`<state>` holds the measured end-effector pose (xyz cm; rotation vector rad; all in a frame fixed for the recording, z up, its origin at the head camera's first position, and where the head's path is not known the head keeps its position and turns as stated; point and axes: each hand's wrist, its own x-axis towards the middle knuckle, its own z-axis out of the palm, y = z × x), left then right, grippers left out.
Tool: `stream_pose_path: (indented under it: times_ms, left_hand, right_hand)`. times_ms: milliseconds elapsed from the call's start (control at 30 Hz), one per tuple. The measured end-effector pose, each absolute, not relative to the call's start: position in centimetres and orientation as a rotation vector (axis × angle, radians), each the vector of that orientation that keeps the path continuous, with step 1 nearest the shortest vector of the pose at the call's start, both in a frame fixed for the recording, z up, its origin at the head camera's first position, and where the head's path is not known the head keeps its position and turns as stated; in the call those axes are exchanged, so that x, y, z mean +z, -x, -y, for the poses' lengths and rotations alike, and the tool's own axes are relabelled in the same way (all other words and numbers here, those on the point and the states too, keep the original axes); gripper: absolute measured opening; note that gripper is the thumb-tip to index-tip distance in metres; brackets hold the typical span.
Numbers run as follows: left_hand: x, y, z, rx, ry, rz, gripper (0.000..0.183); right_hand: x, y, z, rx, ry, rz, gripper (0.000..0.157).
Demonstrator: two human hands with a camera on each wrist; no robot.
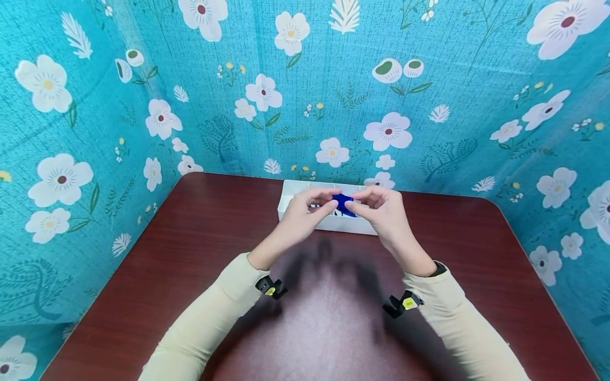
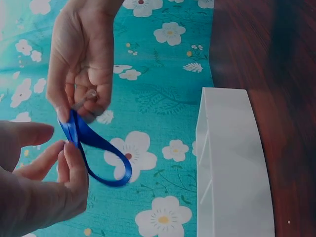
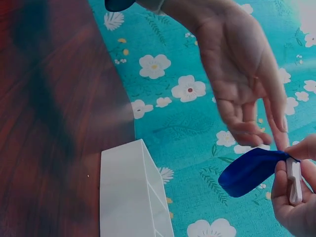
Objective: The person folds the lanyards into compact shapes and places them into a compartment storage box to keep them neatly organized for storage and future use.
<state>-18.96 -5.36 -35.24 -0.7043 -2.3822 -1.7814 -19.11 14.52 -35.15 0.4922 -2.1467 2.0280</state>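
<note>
A loop of blue ribbon (image 1: 344,203) is held up above the white box (image 1: 329,223). My right hand (image 1: 386,211) pinches one end of it between thumb and fingers. In the right wrist view a small white clip-like piece (image 3: 295,182) sits in the same hand, beside the ribbon's end. My left hand (image 1: 305,209) is at the ribbon's left side. In the left wrist view its fingertips (image 2: 72,154) touch the ribbon (image 2: 106,143), while the thumb stands apart. The loop hangs out below the fingers.
The long white box has dividers (image 3: 154,197) inside and stands near the table's back edge. Its contents are mostly hidden behind my hands. The dark red wooden table (image 1: 229,211) is bounded by a teal flowered cloth (image 1: 305,79) at the back and sides.
</note>
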Motion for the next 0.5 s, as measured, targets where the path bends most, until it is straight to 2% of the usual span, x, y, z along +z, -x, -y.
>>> stream_pose_path:
  times_ms: [133,267,500]
  left_hand:
    - [-35.7,19.6,5.6,-1.732,0.62,2.396,0.033]
    - [-36.0,20.0,5.9,-1.77,0.532,2.459,0.042]
    - [-36.3,20.9,6.0,-2.343,0.396,2.382,0.053]
  right_hand:
    - [-34.8,18.9,-15.0,2.003,-0.475,2.207,0.023]
    - [-34.6,18.7,-15.2,2.034,-0.493,2.234,0.022]
    - [-34.2,18.4,-15.5,2.163,-0.595,2.163,0.015]
